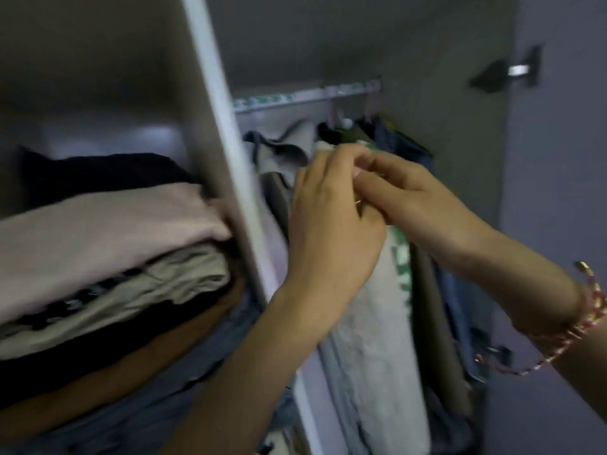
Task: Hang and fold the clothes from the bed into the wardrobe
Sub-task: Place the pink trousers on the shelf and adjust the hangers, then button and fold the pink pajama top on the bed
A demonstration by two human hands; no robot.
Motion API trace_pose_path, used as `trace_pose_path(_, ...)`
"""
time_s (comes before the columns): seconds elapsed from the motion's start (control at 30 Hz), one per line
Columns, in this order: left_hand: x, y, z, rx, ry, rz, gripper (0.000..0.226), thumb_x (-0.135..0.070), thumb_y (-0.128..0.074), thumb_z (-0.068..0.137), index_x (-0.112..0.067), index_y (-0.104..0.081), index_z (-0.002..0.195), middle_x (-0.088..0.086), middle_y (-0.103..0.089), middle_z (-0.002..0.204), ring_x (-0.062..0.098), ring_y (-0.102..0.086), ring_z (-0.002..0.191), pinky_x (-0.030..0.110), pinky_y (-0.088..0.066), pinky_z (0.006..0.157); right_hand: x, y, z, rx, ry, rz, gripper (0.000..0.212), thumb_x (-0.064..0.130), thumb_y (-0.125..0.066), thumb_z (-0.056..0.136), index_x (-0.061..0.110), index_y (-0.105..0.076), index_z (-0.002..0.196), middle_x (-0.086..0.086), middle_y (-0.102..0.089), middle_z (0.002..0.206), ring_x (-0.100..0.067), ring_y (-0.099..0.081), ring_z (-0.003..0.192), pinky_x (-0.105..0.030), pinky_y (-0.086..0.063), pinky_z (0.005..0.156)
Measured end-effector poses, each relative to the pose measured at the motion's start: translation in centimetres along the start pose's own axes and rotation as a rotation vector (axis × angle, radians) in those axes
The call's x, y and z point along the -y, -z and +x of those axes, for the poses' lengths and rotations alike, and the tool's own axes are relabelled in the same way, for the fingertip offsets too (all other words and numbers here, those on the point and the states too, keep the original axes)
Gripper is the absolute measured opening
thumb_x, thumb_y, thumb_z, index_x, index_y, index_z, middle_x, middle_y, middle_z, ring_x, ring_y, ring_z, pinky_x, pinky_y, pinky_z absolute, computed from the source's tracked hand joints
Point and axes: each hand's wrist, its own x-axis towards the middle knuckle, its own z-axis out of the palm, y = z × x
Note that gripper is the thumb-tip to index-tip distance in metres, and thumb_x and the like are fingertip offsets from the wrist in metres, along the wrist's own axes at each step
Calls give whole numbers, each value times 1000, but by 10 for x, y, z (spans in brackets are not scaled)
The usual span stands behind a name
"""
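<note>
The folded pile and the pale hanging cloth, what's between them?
In the head view, a white upright wardrobe divider, then grey hanging clothes, lie between the folded pile and the pale garment.

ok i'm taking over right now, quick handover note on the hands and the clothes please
Left hand: grips the top of the pale garment with green print, in the right compartment.
Right hand: pinches the same top, fingertips against the left's.
The garment hangs among other clothes below the rail; whether its hanger is hooked on is hidden.
Done: folded stack lies on the left shelf, several items hang.
Left: settle this one and let go; the bed is out of view, so what remains is unknown.
</note>
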Motion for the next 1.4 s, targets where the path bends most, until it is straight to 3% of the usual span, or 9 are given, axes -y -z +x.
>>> trace_pose_path(0.2,-67,-150,-39,502,31,-162,21,-11,-50,81,-6,-67,92,14,-66,93,31,-61,89,37,-47,77,-37,152,-111,-274,-387,-270,37,29,-47,96,-2,-65,88,-8,-66,76,-13,-61,71,-30,-54,73)
trace_pose_path(0.3,-127,-220,-74,805,39,-237,23,-26,-51,87,-12,-63,75,3,-63,67,30,-61,73,33,-44,62,-36,226,-192,-422,-561,-342,34,28,-49,95,10,-69,75,1,-69,67,-8,-65,68,-26,-54,72)
trace_pose_path(0.47,-252,-297,-147,1152,-186,-337,32,-21,-49,90,-21,-42,59,0,-52,67,26,-50,71,29,-33,58,-15,309,-339,-702,-763,-352,31,22,-52,95,12,-68,71,4,-69,62,-6,-64,64,-23,-51,69)
trace_pose_path(0.57,-340,-328,-202,1352,-340,-414,29,-27,-51,90,-13,-54,65,7,-61,75,26,-53,72,30,-31,57,19,336,-443,-925,-876,-334,28,23,-53,94,9,-70,76,-2,-70,71,-10,-63,70,-25,-51,73)
trace_pose_path(0.73,-440,-341,-282,1529,-654,-445,41,-46,-54,90,-12,-61,68,5,-64,75,25,-58,74,32,-43,69,59,331,-584,-1273,-978,-294,17,19,-57,92,8,-68,86,-1,-70,73,-7,-66,64,-16,-51,59)
trace_pose_path(0.83,-486,-348,-332,1562,-809,-520,35,-34,-49,95,-5,-64,81,12,-67,93,30,-60,88,34,-45,71,93,308,-681,-1653,-1050,-317,9,8,-55,92,7,-61,86,-8,-64,73,-3,-59,46,-13,-45,46)
trace_pose_path(0.97,-524,-355,-392,1643,-990,-612,25,-21,-44,95,-11,-61,110,11,-63,112,30,-57,106,37,-47,86,125,254,-790,-2183,-1164,-320,18,2,-49,94,-7,-59,106,-10,-57,73,-16,-55,51,-13,-40,38)
trace_pose_path(1.07,-547,-363,-438,1765,-1150,-621,27,-24,-46,95,-11,-60,113,9,-63,115,26,-56,106,35,-46,87,124,218,-833,-2455,-1155,-201,20,0,-47,94,-9,-57,109,-11,-54,70,-16,-55,46,-12,-39,34)
trace_pose_path(1.4,-585,-424,-585,2086,-1589,-405,21,-18,-46,92,-8,-64,93,9,-65,99,27,-59,99,29,-43,78,40,176,-878,-2774,-1196,107,22,-4,-43,90,0,-59,105,-7,-57,72,-17,-53,55,-19,-41,45)
